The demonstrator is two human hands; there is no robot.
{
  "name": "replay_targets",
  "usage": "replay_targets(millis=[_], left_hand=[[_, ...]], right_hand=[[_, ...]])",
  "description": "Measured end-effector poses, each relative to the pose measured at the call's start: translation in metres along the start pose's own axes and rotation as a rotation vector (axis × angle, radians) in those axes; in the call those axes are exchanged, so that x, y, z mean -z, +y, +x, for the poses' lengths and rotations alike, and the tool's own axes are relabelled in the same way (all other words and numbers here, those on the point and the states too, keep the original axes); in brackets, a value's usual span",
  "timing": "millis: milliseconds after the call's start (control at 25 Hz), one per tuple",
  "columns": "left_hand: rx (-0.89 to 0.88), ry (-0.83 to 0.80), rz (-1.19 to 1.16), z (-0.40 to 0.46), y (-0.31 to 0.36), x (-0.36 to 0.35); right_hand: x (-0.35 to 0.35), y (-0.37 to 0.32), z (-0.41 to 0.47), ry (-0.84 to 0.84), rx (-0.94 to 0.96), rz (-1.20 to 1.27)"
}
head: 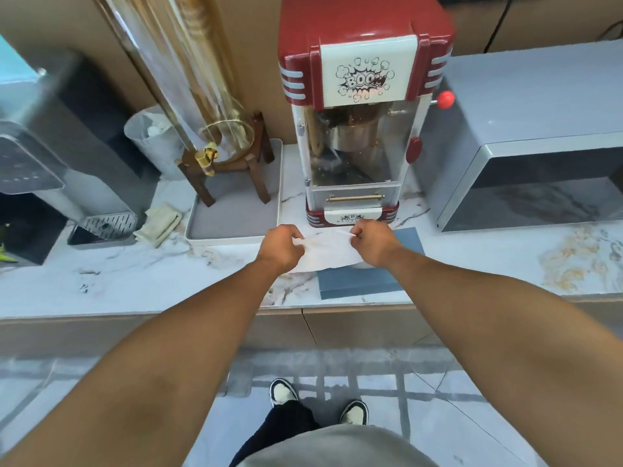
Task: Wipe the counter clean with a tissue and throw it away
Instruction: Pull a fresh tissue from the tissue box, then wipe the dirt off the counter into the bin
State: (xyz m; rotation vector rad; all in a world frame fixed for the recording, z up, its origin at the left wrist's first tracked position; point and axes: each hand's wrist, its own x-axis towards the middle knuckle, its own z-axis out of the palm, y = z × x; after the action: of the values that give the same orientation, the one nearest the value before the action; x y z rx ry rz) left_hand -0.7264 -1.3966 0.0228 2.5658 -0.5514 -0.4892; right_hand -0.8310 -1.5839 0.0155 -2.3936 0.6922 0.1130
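A white tissue (pixel 326 248) is stretched between both hands just above the white marble counter (pixel 141 281). My left hand (pixel 280 246) pinches its left edge and my right hand (pixel 372 242) pinches its right edge. The tissue hangs over a flat grey-blue box (pixel 367 281) that lies on the counter under my right wrist, in front of the red popcorn machine (pixel 360 129). No bin is in view.
A grey tray (pixel 232 210) with a glass drink dispenser on a wooden stand (pixel 222 156) sits left of the machine. A folded cloth (pixel 158 224) and a water dispenser (pixel 50 156) are further left. A grey microwave (pixel 532 156) stands at the right.
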Motion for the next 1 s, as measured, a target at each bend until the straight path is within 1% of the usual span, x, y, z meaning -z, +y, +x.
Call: replay_targets(millis=[240, 440, 600, 800, 1000], left_hand=[[0.115, 0.123, -0.071, -0.027, -0.052, 0.044], [0.194, 0.147, -0.120, -0.055, -0.114, 0.079], [0.218, 0.163, -0.132, -0.084, -0.186, 0.111], [0.246, 0.204, -0.207, -0.119, -0.275, 0.151], [0.324, 0.261, -0.251, -0.141, -0.359, 0.192]], right_hand=[[-0.029, -0.058, 0.004, -0.029, 0.145, -0.036], [-0.070, -0.123, -0.001, -0.078, 0.233, -0.081], [-0.118, -0.182, -0.015, -0.110, 0.270, -0.096], [-0.185, -0.256, -0.038, -0.129, 0.289, -0.071], [-0.243, -0.333, -0.054, -0.180, 0.342, -0.036]])
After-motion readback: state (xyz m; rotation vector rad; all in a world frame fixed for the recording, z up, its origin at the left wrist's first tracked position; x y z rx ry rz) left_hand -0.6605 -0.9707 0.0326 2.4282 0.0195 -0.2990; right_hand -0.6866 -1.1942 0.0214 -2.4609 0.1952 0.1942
